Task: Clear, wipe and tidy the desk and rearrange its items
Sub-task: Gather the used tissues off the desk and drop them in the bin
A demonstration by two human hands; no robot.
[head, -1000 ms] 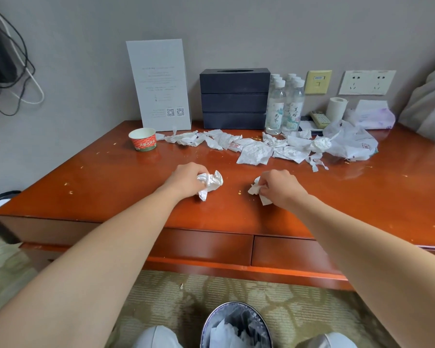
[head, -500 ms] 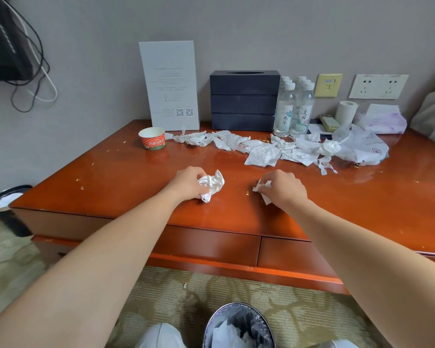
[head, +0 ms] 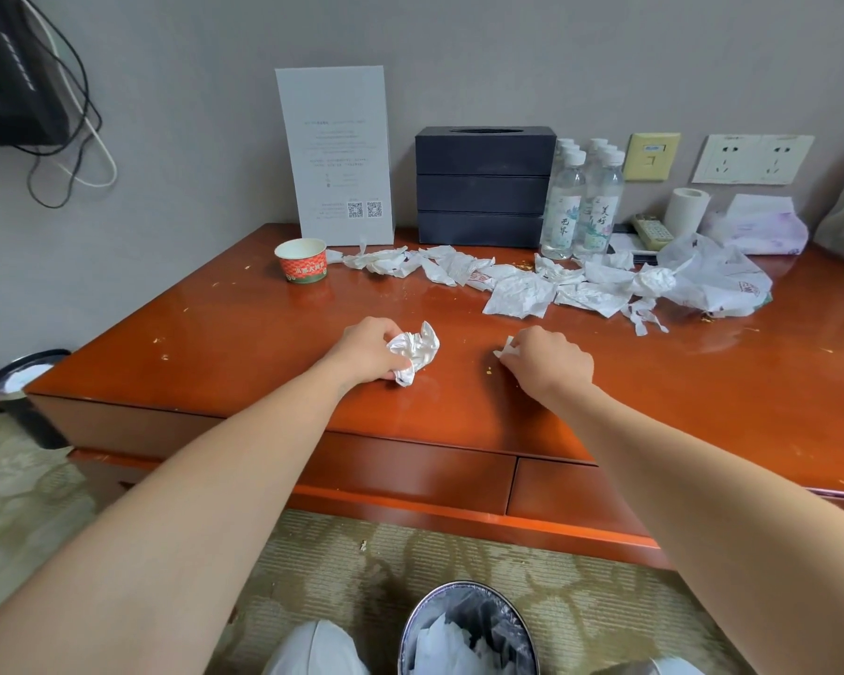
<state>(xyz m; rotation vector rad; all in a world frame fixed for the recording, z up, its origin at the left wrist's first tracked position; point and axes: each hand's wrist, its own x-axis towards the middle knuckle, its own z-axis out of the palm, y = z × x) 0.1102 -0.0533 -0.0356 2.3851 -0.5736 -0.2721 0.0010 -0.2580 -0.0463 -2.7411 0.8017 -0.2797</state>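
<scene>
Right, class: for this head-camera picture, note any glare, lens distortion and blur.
Head view: pale glare on the glossy desk beyond the right hand; wide-angle distortion stretches the forearms and skews the wall sockets; centre sharp, small print on the card unreadable.

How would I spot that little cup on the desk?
Find the tall white card against the wall at the back of the desk. At its lower left corner stands a small paper cup. It alone is red and green, upright, at the left end of the row of crumpled white papers.
</scene>
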